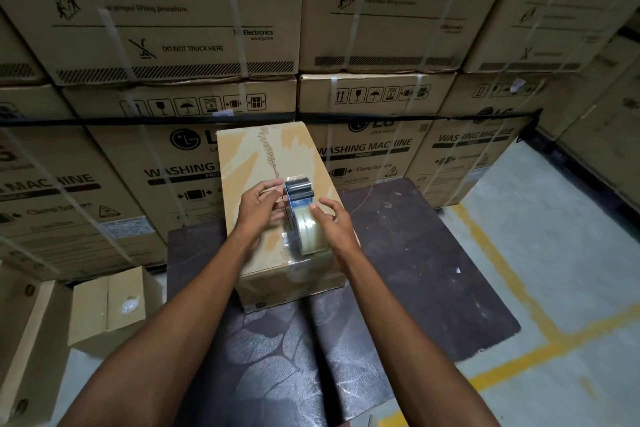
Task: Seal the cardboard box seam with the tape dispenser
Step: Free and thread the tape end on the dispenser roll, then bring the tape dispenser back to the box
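Looking down, we see the long tan cardboard box [277,184] lying lengthwise on the dark patterned table [433,270], its near end toward the table's middle and its far end over the back edge, close to the stacked washing-machine cartons [381,156]. On the box top, about midway along the ragged centre seam [268,152], stands the tape dispenser with a clear roll and black-and-blue head [300,215]. Our left hand [258,208] curls its fingers round the dispenser's left side near the head, gripping it. Our right hand [334,224] has the fingers spread and bent, fingertips touching the roll's right face, steadying rather than clasping. Glossy tape seems already laid over the near part (the sheen is hard to read), while the far seam is bare.

We judge the dispenser light and rigid, best held by its frame, not the freely turning roll; the cutter at the head is sharp. The tape is thin and clingy, so steady downward pressure matters. The box looks stiff, though its flaps may give under a push.
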